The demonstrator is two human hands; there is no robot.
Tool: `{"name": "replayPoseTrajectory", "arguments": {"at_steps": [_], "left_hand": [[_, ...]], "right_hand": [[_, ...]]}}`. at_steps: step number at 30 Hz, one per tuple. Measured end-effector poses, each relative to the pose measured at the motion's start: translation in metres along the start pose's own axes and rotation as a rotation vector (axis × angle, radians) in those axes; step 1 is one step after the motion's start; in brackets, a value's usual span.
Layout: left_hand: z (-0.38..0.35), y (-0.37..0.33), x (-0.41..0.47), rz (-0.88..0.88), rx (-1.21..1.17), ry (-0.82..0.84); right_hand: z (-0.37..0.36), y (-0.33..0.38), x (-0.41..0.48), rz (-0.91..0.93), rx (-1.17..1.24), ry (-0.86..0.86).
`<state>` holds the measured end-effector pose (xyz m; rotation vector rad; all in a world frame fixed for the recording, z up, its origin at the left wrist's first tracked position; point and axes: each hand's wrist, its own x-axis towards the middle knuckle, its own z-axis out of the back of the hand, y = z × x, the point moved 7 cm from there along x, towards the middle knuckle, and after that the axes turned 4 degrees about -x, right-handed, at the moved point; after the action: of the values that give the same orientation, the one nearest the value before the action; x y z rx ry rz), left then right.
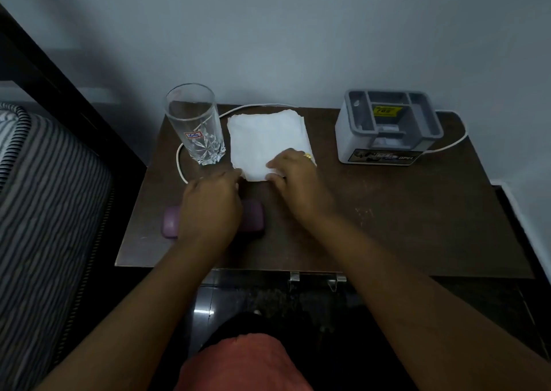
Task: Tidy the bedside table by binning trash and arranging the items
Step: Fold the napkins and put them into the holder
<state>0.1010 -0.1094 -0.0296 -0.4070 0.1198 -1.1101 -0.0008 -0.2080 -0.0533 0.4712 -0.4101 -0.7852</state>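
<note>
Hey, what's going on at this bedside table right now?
A person is squaring up a stack of white tissues on the brown table, left hand at its near-left corner, right hand pressing the near edge. A glass, white cable, grey organiser and purple case sit around it.

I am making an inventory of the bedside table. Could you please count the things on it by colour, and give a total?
Clear: 1, the drinking glass
White: 2, the stack of tissues and the cable
Grey: 1, the organiser box
Purple: 1, the case, partly hidden under the left hand
Total: 5
</note>
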Motion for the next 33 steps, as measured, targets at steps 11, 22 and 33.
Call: {"name": "replayPoseTrajectory", "arguments": {"at_steps": [11, 22, 33], "left_hand": [[-0.008, 0.005, 0.008, 0.149, 0.018, 0.07], [-0.007, 0.011, 0.008, 0.127, -0.029, 0.044], [-0.009, 0.033, 0.018, 0.351, -0.306, 0.03]], "right_hand": [[-0.018, 0.026, 0.008, 0.051, -0.081, -0.022], [0.02, 0.019, 0.017, -0.138, 0.21, -0.27], [-0.021, 0.041, 0.015, 0.12, -0.081, -0.028]]}}
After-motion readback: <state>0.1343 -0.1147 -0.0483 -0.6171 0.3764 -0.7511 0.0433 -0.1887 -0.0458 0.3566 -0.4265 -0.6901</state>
